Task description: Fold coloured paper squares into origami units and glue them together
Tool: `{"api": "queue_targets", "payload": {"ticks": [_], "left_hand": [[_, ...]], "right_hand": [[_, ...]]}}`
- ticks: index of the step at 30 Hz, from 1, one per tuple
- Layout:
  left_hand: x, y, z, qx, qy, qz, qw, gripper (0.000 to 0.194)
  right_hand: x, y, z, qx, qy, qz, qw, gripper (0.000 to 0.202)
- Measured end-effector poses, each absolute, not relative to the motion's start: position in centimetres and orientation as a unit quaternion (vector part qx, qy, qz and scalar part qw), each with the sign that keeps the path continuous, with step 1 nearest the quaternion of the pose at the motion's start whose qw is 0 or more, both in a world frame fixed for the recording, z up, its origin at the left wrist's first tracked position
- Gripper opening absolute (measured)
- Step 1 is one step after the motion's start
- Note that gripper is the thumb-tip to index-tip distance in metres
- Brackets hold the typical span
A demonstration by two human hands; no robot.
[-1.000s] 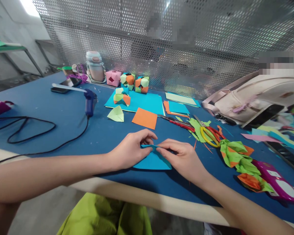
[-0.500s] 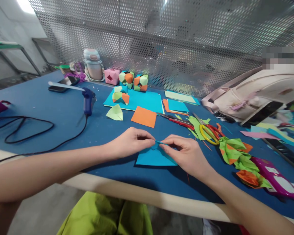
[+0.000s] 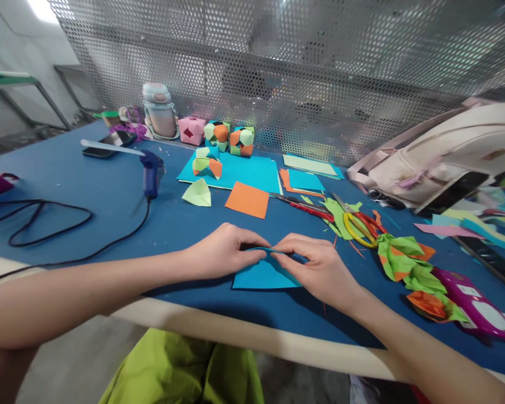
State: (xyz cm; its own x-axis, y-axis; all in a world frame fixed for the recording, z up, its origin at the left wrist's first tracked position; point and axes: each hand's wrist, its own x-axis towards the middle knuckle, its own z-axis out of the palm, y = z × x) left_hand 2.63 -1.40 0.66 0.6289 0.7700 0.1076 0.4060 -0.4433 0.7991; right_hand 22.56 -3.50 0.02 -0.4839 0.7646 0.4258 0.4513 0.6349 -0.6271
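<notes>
A sheet of blue paper [image 3: 266, 274] lies near the table's front edge, its far edge raised and bent over. My left hand [image 3: 227, 251] pinches that far edge between thumb and fingers. Close beside it, my right hand [image 3: 313, 262] pinches the same edge, fingertips almost touching the left ones. The fingers hide part of the fold. Just beyond my hands lie an orange paper square [image 3: 247, 200] and a pale green folded paper piece [image 3: 197, 193].
A blue glue gun [image 3: 150, 174] stands at left, its cord [image 3: 122, 241] trailing. Folded paper balls [image 3: 216, 136] and a bottle [image 3: 160, 112] line the back. Scissors [image 3: 357, 229], crumpled paper [image 3: 404, 261], a purple device [image 3: 471, 303] and a backpack [image 3: 446, 148] are at right.
The paper's far edge, pinched at a small folded point before, is now bent over more broadly towards me. Both hands have shifted slightly nearer and keep their pinch.
</notes>
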Motion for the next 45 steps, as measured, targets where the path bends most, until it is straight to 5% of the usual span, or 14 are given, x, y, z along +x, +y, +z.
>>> {"api": "queue_targets", "payload": {"ticks": [25, 45], "left_hand": [[3.0, -1.7, 0.4, 0.781, 0.429, 0.288, 0.35, 0.008], [4.2, -1.3, -1.0, 0.568, 0.449, 0.412, 0.552, 0.012]], "right_hand": [[22.5, -3.4, 1.0, -0.414, -0.807, 0.275, 0.319, 0.016], [20.9, -3.5, -0.7, -0.446, -0.8, 0.172, 0.363, 0.016]]}}
